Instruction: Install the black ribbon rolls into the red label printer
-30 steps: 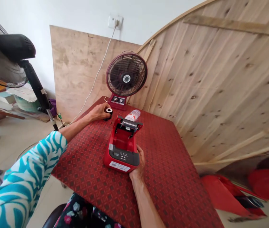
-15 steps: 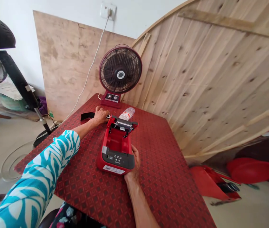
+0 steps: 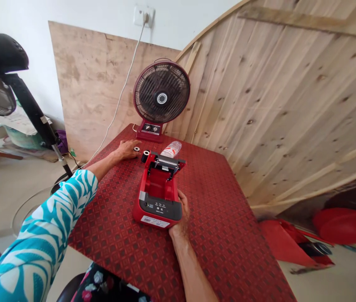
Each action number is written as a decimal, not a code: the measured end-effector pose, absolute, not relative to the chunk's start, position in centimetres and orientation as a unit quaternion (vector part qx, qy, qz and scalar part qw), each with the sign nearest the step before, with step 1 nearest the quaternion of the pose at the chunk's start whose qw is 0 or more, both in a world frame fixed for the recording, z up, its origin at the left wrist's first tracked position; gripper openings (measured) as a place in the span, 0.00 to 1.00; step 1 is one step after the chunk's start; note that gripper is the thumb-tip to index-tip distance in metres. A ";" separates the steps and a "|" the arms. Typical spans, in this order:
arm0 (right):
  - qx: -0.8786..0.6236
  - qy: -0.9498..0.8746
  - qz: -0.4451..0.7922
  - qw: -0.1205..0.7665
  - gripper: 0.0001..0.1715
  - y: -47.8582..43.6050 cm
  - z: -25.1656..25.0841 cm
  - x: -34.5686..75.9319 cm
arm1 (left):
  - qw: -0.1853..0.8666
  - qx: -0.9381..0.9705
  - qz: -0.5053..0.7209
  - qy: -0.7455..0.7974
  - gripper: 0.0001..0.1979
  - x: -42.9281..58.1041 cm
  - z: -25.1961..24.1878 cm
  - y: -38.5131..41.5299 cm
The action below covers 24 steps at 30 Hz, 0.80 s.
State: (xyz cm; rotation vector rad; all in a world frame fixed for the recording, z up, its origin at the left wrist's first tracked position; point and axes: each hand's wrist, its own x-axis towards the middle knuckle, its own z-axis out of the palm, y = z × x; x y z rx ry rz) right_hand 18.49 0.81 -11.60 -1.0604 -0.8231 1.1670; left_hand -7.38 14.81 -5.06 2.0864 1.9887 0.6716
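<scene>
A small red printer point(image 3: 159, 195) with its lid open stands on the red patterned table point(image 3: 215, 218). My right hand point(image 3: 181, 214) grips the printer's near right corner. My left hand point(image 3: 127, 149) reaches far out to the printer's left, fingers curled round a small black roll point(image 3: 136, 149). A second black roll point(image 3: 145, 155) stands just beside it, touching the printer's back left corner. A clear plastic bottle point(image 3: 171, 149) lies behind the printer.
A maroon table fan point(image 3: 161, 98) stands at the table's far edge, its cable running to a wall socket point(image 3: 143, 16). A standing fan point(image 3: 4, 88) is at the left. Wooden panels lean at the right, red plastic items point(image 3: 338, 222) on the floor.
My left hand moved from beside the printer's back corner a little left and farther out; two small rolls now show by it. My right hand stays on the printer.
</scene>
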 end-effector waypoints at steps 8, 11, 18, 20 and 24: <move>-0.471 -0.332 0.533 0.620 0.24 1.0 -12.0 18.5 | 0.082 0.687 0.214 0.690 0.14 -7.6 -4.3 13.7; -0.461 -0.331 0.532 0.628 0.24 1.2 -12.1 18.4 | 0.097 0.659 0.245 0.704 0.13 -9.5 -2.6 12.1; -0.444 -0.336 0.527 0.642 0.25 1.8 -12.7 17.9 | 0.426 0.554 0.499 0.513 0.17 -9.7 2.0 5.2; -0.440 -0.340 0.520 0.648 0.25 1.8 -12.9 17.8 | 0.484 0.529 0.507 0.478 0.16 -8.2 2.7 3.3; -0.432 -0.355 0.505 0.658 0.25 1.9 -12.9 17.7 | 0.571 0.503 0.486 0.430 0.18 -4.6 3.2 0.3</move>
